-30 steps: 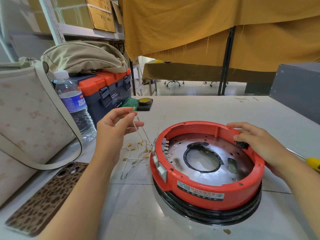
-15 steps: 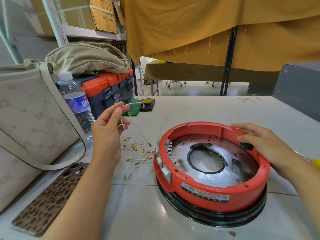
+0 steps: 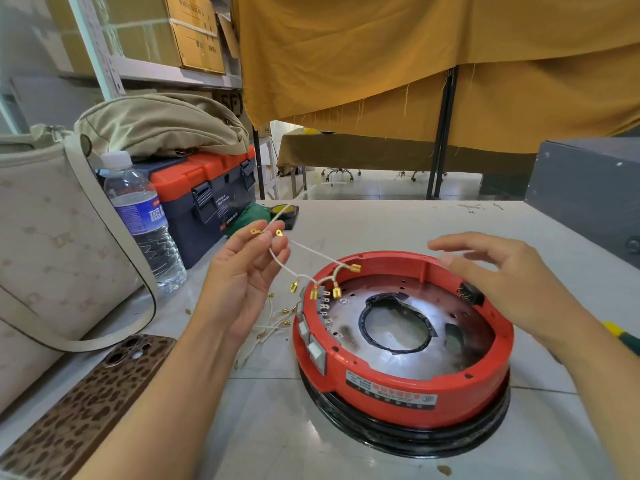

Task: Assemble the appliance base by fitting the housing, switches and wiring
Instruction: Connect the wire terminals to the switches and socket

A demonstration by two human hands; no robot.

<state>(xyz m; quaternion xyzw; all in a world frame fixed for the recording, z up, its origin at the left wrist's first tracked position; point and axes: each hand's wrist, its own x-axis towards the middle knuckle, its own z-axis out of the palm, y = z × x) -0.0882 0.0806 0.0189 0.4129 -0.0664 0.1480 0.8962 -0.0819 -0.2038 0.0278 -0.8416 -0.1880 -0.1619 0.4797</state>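
The round red appliance base [image 3: 398, 386] lies upside down on the white table, on a black ring, with a metal plate [image 3: 394, 327] and a central hole inside. White switches [image 3: 313, 346] sit in its left wall and a black connector [image 3: 469, 294] in its far right wall. My left hand [image 3: 242, 282] pinches a bundle of white wires with brass terminals [image 3: 311, 271], lifted over the base's left rim. More wires [image 3: 273, 323] lie on the table beside the base. My right hand [image 3: 498, 275] hovers above the far right rim, fingers spread and blurred, holding nothing.
A leopard-print phone [image 3: 79, 407] lies at the front left beside a beige bag [image 3: 45, 244]. A water bottle [image 3: 142, 216] and an orange-and-blue toolbox [image 3: 204, 192] stand behind. A yellow-handled screwdriver [image 3: 620, 336] lies at the right; a grey box [image 3: 588, 188] sits far right.
My left hand lifted the wire bundle off the table and swung it over the base's rim. My right hand left the rim by the connector and now hovers open.
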